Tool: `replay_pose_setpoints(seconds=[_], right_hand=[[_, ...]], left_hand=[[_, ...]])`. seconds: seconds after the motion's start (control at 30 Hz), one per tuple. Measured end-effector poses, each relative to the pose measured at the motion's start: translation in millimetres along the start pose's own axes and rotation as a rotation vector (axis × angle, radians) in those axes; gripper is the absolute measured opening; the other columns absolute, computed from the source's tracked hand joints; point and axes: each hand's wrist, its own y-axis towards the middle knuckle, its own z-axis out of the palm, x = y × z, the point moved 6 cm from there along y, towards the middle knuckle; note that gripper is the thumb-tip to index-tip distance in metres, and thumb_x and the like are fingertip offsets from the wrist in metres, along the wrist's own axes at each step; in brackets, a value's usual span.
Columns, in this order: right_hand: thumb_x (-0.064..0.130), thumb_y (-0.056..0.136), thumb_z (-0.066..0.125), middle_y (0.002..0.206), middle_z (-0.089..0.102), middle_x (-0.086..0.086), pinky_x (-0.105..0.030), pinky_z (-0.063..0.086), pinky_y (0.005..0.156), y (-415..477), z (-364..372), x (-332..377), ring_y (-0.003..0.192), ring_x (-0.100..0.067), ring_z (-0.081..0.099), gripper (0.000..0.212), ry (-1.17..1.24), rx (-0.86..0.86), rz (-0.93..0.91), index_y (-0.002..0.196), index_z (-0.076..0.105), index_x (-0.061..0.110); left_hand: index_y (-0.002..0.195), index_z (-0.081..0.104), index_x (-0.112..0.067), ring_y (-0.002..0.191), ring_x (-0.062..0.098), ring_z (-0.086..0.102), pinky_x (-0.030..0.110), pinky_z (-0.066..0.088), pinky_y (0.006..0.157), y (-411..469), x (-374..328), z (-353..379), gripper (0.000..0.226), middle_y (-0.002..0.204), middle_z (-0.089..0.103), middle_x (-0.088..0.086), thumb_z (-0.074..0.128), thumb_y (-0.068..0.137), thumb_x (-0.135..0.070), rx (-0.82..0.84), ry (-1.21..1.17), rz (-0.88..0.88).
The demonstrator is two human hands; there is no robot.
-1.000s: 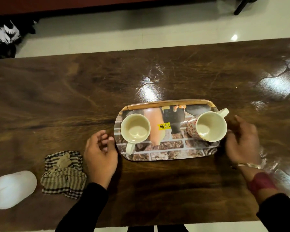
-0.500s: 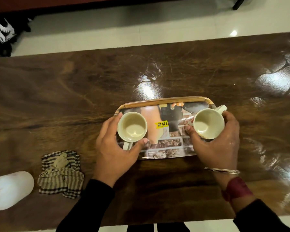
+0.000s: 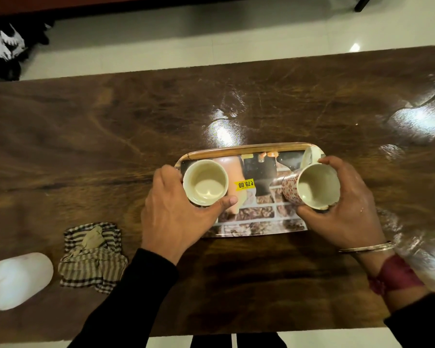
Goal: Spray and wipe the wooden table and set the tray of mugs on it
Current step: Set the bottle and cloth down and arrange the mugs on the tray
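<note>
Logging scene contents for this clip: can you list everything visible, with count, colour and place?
table: one, dark brown, across view
tray: one, picture-printed, table centre
plain mug: one, cream, tray's left end
patterned mug: one, cream with red print, tray's right end
price sticker: one, yellow, on tray between mugs
cloth: one, striped brown and cream, table, near left
white object: one, blurred, table's left edge
floor: pale tiles, beyond table
bangle: one, metal, right wrist
left hand: grips plain mug
right hand: grips patterned mug
</note>
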Motion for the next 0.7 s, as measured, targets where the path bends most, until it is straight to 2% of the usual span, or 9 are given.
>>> replay_pose_setpoints(seconds=[0.07, 0.13, 0.2, 0.27, 0.33, 0.43, 0.57, 0.63, 0.7], right_hand=[[0.053, 0.069, 0.079, 0.131, 0.057, 0.001, -0.039, 0.046, 0.104, -1, 1, 0, 0.12, -0.01, 0.05, 0.086, 0.009, -0.009, 0.006, 0.139, 0.051, 0.012], [0.04, 0.07, 0.089, 0.134, 0.054, 0.001, -0.036, 0.046, 0.107, -2, 2, -3, 0.123, -0.014, 0.051, 0.086, 0.001, 0.005, 0.021, 0.141, 0.05, 0.012], [0.036, 0.067, 0.088, 0.136, 0.05, 0.0, -0.013, 0.037, 0.107, -2, 1, -4, 0.122, -0.007, 0.046, 0.086, -0.008, 0.02, 0.026, 0.141, 0.051, 0.012], [0.034, 0.065, 0.088, 0.137, 0.049, -0.007, 0.002, 0.026, 0.101, -1, 0, -3, 0.12, 0.0, 0.041, 0.086, -0.01, 0.013, 0.02, 0.14, 0.052, 0.011], [0.035, 0.064, 0.087, 0.137, 0.05, -0.01, 0.005, 0.024, 0.099, -2, 0, -2, 0.118, 0.002, 0.04, 0.087, -0.003, 0.015, 0.015, 0.141, 0.053, 0.012], [0.039, 0.067, 0.085, 0.136, 0.05, -0.006, 0.005, 0.025, 0.099, -3, 1, -2, 0.119, 0.001, 0.041, 0.086, 0.015, 0.011, 0.013, 0.142, 0.052, 0.013], [0.048, 0.069, 0.081, 0.132, 0.05, 0.001, 0.003, 0.026, 0.1, -4, 1, -2, 0.123, -0.004, 0.042, 0.085, 0.006, 0.004, -0.005, 0.141, 0.052, 0.014], [0.041, 0.068, 0.086, 0.133, 0.052, -0.003, 0.003, 0.026, 0.099, -4, 2, -5, 0.121, -0.002, 0.041, 0.086, 0.006, 0.005, 0.008, 0.142, 0.051, 0.014], [0.042, 0.068, 0.086, 0.134, 0.053, -0.006, 0.004, 0.026, 0.099, -4, 3, -5, 0.12, 0.001, 0.04, 0.087, 0.014, 0.007, 0.007, 0.142, 0.051, 0.015]], left_hand=[[0.129, 0.044, -0.03, 0.112, 0.01, 0.056, 0.033, 0.052, 0.081, 3, -1, 1, 0.097, 0.129, 0.045, -0.009, 0.082, 0.055, -0.079, 0.051, -0.138, 0.125], [0.149, 0.039, -0.038, 0.135, 0.003, 0.044, 0.034, 0.048, 0.107, 6, -9, 4, 0.101, 0.149, 0.035, -0.014, 0.09, 0.063, -0.055, 0.17, -0.239, 0.304], [0.154, 0.035, -0.044, 0.149, 0.0, 0.028, 0.038, 0.038, 0.12, 8, -17, 4, 0.1, 0.161, 0.022, -0.02, 0.087, 0.069, -0.037, 0.323, -0.227, 0.472], [0.155, 0.031, -0.046, 0.155, 0.002, 0.016, 0.038, 0.033, 0.123, 12, -17, 4, 0.105, 0.165, 0.011, -0.023, 0.086, 0.068, -0.024, 0.483, -0.143, 0.581], [0.157, 0.026, -0.047, 0.155, 0.004, 0.014, 0.032, 0.034, 0.121, 19, -13, 2, 0.115, 0.165, 0.008, -0.022, 0.088, 0.067, -0.013, 0.59, -0.057, 0.623], [0.154, 0.035, -0.042, 0.143, 0.013, 0.039, 0.038, 0.047, 0.111, 26, -17, -5, 0.1, 0.157, 0.028, -0.011, 0.08, 0.073, -0.005, 0.459, 0.044, 0.717], [0.141, 0.039, -0.039, 0.111, 0.026, 0.061, 0.043, 0.057, 0.087, 22, -25, -11, 0.08, 0.137, 0.04, -0.005, 0.08, 0.072, -0.039, 0.25, 0.267, 0.661], [0.125, 0.038, -0.029, 0.097, 0.036, 0.064, 0.044, 0.055, 0.077, 22, -17, -16, 0.085, 0.121, 0.045, 0.002, 0.08, 0.063, -0.069, 0.173, 0.335, 0.397], [0.109, 0.035, -0.021, 0.094, 0.041, 0.065, 0.04, 0.048, 0.071, 18, -7, -16, 0.09, 0.108, 0.055, 0.009, 0.066, 0.06, -0.091, 0.126, 0.271, 0.112]])
